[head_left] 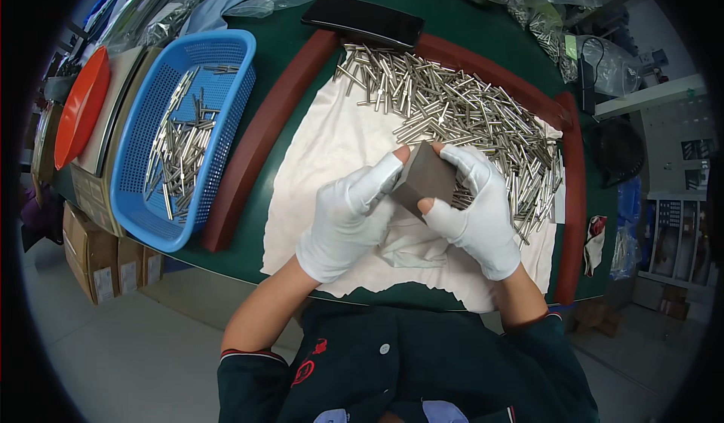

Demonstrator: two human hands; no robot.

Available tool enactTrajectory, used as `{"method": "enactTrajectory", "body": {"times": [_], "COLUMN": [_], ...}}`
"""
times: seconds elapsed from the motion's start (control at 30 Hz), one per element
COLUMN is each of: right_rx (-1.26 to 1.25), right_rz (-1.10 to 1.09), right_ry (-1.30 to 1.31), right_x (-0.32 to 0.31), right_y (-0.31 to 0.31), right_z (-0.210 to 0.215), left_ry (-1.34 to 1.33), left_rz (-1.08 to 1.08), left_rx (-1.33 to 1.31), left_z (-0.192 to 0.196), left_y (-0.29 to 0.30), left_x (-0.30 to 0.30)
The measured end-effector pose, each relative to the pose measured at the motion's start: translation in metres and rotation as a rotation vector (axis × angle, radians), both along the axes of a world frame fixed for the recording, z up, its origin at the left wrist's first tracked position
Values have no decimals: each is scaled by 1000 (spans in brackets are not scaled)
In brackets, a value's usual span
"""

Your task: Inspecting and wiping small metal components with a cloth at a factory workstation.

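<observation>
Between my two hands, over the cloth, is a grey-brown rectangular block [428,176], tilted with one corner pointing away from me. My left hand [348,223], in a white glove with bare fingertips, grips its left side. On the other side my right hand [481,216], gloved the same way, closes on it with the thumb at the near edge and a fingertip at the far corner. Just beyond and to the right lies a big heap of thin shiny metal pins [460,106]. They rest on a whitish cloth [317,167]. Whether a pin is held against the block is hidden.
Dark red wooden bars [253,151] frame the cloth on the green table [264,189]. A black phone [362,22] rests on the far bar. At left stands a blue basket [245,53] holding more pins, beside an orange-red tray [81,106]. Far right are plastic bags [615,65].
</observation>
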State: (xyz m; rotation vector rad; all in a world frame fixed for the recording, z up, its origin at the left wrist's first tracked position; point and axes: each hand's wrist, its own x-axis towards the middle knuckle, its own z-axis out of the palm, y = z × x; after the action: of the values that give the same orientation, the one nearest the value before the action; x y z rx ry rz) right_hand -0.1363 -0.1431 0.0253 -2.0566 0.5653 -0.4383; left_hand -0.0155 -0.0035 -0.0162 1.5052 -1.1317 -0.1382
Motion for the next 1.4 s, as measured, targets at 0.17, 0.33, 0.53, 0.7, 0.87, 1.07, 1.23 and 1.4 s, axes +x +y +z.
{"method": "enactTrajectory", "body": {"times": [0.17,0.33,0.53,0.7,0.87,1.07,1.23,1.4], "right_rx": [-15,-31,-41,-167,51,32,80,-159], "right_rz": [28,85,53,-58,-161,-123,-19,58], "right_ry": [-8,42,97,153,83,155,99,156], "right_x": [-3,0,3,5,4,6,6,5], "right_y": [0,1,-2,-11,-19,-14,-5,-2], "right_z": [2,9,11,7,7,5,3,8], "left_ry": [89,149,355,654,821,862,844,620], "left_rz": [-34,-49,-101,-146,-140,-165,-178,-150], "left_rx": [95,77,138,195,268,276,185,28], "left_z": [8,7,8,9,17,16,8,-2], "left_y": [5,5,6,6,3,2,0,0], "left_x": [-2,-2,-2,-1,5,5,-1,-5]}}
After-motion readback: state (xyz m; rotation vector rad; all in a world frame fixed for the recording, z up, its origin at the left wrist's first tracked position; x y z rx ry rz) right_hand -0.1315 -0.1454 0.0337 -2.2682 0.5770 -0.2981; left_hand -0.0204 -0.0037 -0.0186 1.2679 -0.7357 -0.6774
